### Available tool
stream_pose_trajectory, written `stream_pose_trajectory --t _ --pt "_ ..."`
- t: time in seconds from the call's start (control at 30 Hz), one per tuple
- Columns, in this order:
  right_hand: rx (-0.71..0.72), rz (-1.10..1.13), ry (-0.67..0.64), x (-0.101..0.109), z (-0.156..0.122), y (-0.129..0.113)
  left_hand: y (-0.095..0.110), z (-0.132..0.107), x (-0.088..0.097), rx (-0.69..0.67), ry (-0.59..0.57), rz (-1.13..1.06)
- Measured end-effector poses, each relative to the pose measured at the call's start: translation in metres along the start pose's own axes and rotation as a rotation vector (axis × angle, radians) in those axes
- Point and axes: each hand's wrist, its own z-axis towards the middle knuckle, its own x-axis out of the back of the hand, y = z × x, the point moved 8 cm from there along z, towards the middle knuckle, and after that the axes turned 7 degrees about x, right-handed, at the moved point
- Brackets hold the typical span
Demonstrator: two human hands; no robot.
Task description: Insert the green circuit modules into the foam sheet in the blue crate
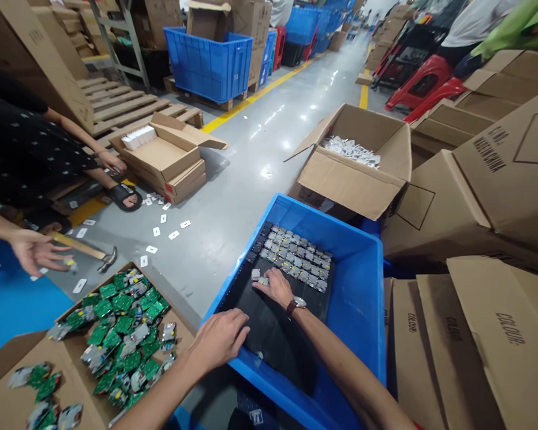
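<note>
My left hand [219,340] rests on the near rim of a blue plastic crate [363,298], fingers curled loosely over the edge of a black tray [269,325] inside it, holding nothing I can make out. My right hand [275,285], with a wristwatch, reaches into the crate and presses its fingertips on small grey parts [257,276] at the near end of the rows of grey parts [296,257] laid on the tray. A cardboard box of green circuit boards [121,328] lies to the left of my left arm.
Another person's hand [36,251] reaches in from the left above a hammer [92,254] on the floor. An open carton of white parts [354,155] stands behind the crate. Stacked cartons [497,179] fill the right. White tags litter the grey floor [233,197].
</note>
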Motion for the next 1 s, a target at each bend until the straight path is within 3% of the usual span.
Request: stream_pose_trajectory --t 0.17,0.37,0.63,0.87,1.0 --pt "-0.050 0.118 0.073 0.001 -0.014 0.011 0.001 0.000 0.000 -0.006 -0.012 0.006" --pt "0.046 0.087 -0.010 0.002 -0.021 0.013 0.000 0.000 0.000 -0.007 -0.002 -0.008" --pt "0.154 0.087 0.034 -0.008 -0.005 -0.017 0.001 0.000 -0.001 0.000 -0.018 0.020" --pt "-0.033 -0.038 0.216 -0.004 0.007 -0.007 0.000 0.000 -0.004 -0.004 0.024 0.027" --pt "-0.056 -0.052 0.224 -0.004 0.003 -0.002 0.001 0.000 -0.003 -0.011 0.011 0.020"
